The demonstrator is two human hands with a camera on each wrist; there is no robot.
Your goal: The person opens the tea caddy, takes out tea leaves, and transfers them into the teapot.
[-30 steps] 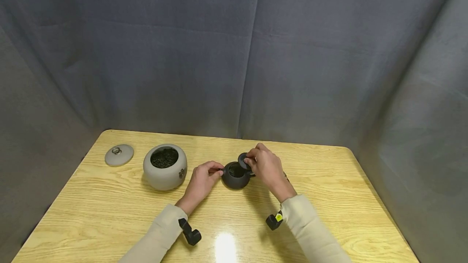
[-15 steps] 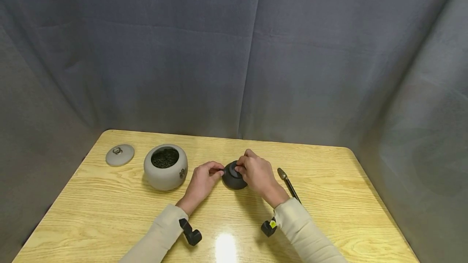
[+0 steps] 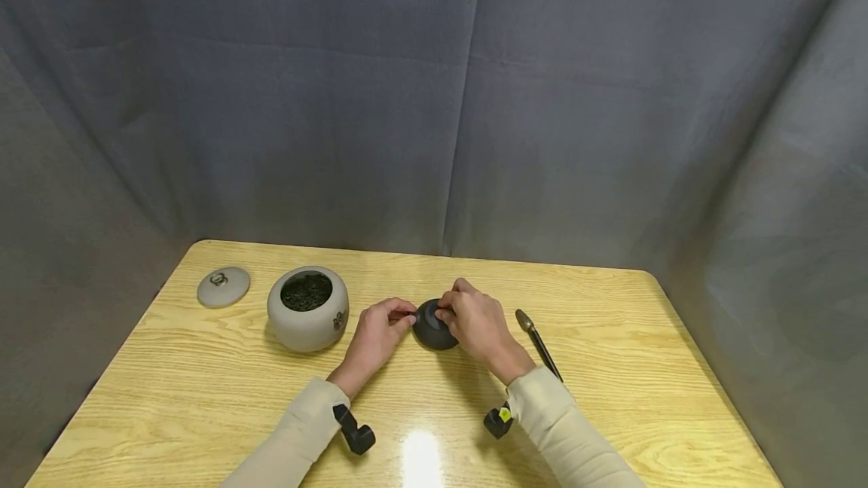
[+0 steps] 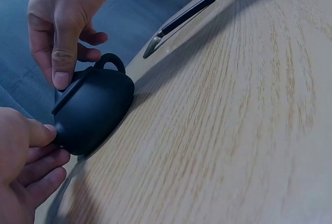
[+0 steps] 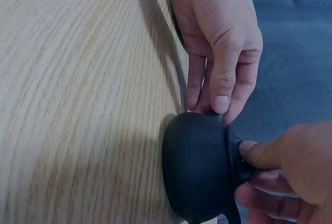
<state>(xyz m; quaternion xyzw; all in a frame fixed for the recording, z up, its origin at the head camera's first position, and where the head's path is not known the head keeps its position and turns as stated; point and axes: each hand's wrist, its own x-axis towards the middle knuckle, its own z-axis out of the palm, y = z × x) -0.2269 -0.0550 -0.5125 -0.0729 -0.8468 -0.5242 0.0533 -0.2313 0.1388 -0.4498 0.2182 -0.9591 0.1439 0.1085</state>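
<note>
A small black teapot [image 3: 434, 333] stands on the wooden table between both hands. Its lid [image 5: 233, 154] sits on the opening, seen edge-on in the right wrist view. My left hand [image 3: 372, 337] pinches the teapot's spout between thumb and fingers. From above, my right hand [image 3: 478, 326] grips the lid's knob [image 5: 245, 171] with thumb and fingertips. In the left wrist view the teapot's loop handle [image 4: 111, 62] points away from the left hand. The spout is mostly covered by the left fingers.
Left of the hands stands a round grey jar [image 3: 305, 326], uncovered and holding dark tea leaves [image 3: 307, 291]. Its grey lid [image 3: 224, 287] with a ring knob lies farther left. A dark-handled scoop [image 3: 539, 343] lies right of the right hand. Grey curtains [image 3: 434, 96] surround the table [image 3: 644, 382].
My right hand has lowered the black lid from a tilt above the teapot onto its opening, moving slightly left and down. The scoop has come into fuller view. My left hand stays at the spout.
</note>
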